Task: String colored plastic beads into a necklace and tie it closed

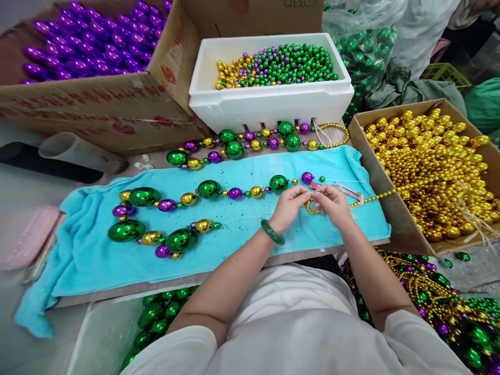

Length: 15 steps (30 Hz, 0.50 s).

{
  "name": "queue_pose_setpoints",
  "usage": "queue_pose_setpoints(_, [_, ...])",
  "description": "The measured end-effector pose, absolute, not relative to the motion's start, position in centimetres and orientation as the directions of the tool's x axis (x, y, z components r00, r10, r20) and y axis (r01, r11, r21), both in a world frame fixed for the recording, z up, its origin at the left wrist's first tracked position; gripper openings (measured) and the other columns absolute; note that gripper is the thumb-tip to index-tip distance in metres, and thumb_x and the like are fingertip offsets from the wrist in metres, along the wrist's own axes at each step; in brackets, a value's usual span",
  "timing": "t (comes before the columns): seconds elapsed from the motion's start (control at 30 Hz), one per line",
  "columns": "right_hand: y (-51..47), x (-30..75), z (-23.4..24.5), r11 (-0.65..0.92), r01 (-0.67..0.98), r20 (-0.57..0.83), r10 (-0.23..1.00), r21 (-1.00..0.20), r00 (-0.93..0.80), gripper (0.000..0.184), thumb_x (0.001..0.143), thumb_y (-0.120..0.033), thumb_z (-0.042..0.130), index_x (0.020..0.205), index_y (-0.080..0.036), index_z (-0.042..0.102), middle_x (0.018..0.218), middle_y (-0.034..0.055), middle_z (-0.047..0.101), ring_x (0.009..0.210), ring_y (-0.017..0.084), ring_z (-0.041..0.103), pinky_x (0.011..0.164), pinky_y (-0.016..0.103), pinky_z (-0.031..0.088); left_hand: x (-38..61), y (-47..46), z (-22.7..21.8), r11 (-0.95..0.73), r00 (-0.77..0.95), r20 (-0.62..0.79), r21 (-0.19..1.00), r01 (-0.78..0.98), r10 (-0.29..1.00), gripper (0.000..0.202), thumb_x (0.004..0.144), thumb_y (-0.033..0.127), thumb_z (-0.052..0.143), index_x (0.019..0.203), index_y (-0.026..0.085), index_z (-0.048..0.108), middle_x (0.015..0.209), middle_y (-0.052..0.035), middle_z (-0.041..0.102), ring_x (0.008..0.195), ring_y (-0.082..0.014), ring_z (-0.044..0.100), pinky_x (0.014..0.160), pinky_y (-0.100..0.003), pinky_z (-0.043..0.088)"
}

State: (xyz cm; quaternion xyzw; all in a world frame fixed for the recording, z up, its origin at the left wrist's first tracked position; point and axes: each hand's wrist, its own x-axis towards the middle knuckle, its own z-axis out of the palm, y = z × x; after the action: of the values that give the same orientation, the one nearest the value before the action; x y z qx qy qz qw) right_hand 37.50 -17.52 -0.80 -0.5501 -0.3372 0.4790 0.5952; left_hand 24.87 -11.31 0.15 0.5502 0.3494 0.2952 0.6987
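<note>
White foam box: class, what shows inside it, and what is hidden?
Inside the white foam box lie small beads: gold at left, mostly green at right, purple among them. Whatever lies beneath this top layer is covered.

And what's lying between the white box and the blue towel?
A doubled strand of green, purple and gold beads, seen in the head view.

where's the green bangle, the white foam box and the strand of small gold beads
green bangle (pixel 272 233): head view, middle of its visible band
white foam box (pixel 269 108): head view, front wall
strand of small gold beads (pixel 378 197): head view, stretch between right hand (pixel 332 204) and carton (pixel 390 221)
</note>
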Motion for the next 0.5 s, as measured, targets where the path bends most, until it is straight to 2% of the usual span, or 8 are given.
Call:
queue_pose_setpoints(0.13, [-17.5,37.0,-1.0,-0.024,-0.193,-0.097,0.920,-0.981,0.378,0.028,0.072,-0.044,0.068,0.071,-0.019,0.056,0.058,-0.0048,0.054,0.046,0.007,0.047,0.043,0.021,0.038,25.0,-11.2,0.1,0.235,0.575,-0.164,0.971,-0.051,0.802,0.018,0.072,0.033,0.066,0.070,0.016,0.062,0.070,0.0002,0.060,0.069,-0.0118,0.052,0.068,-0.025,0.040])
queue_pose_setpoints(0.23, [-17.7,37.3,-1.3,-0.007,-0.207,-0.092,0.911,-0.978,0.402,0.025,0.073,-0.041,0.068,0.080,-0.019,0.060,0.061,-0.0037,0.056,0.049,0.009,0.050,0.043,0.021,0.038,24.8,-11.1,0.1,0.235,0.593,-0.161,0.971,-0.049,0.789,0.016,0.073,0.032,0.066,0.071,0.016,0.063,0.073,-0.0001,0.062,0.072,-0.0119,0.053,0.071,-0.025,0.040])
queue_pose_setpoints(0.37, [-18.0,38.2,-1.7,0.011,-0.237,-0.072,0.938,-0.971,0.338,0.027,0.073,-0.037,0.068,0.094,-0.019,0.065,0.071,-0.0010,0.061,0.054,0.010,0.051,0.044,0.022,0.039,24.4,-11.0,0.2,0.248,0.619,-0.171,0.968,-0.040,0.766,0.016,0.073,0.031,0.067,0.072,0.015,0.065,0.075,-0.0010,0.064,0.074,-0.0126,0.055,0.074,-0.026,0.041])
queue_pose_setpoints(0.5, [-18.0,38.3,-1.5,0.055,-0.247,-0.015,0.962,-0.967,0.274,0.025,0.074,-0.036,0.069,0.093,-0.020,0.067,0.071,-0.0013,0.059,0.053,0.009,0.048,0.044,0.022,0.037,24.4,-11.1,0.3,0.248,0.626,-0.176,0.968,-0.029,0.760,0.016,0.072,0.031,0.068,0.070,0.015,0.065,0.071,0.0002,0.063,0.071,-0.0122,0.054,0.073,-0.026,0.041])
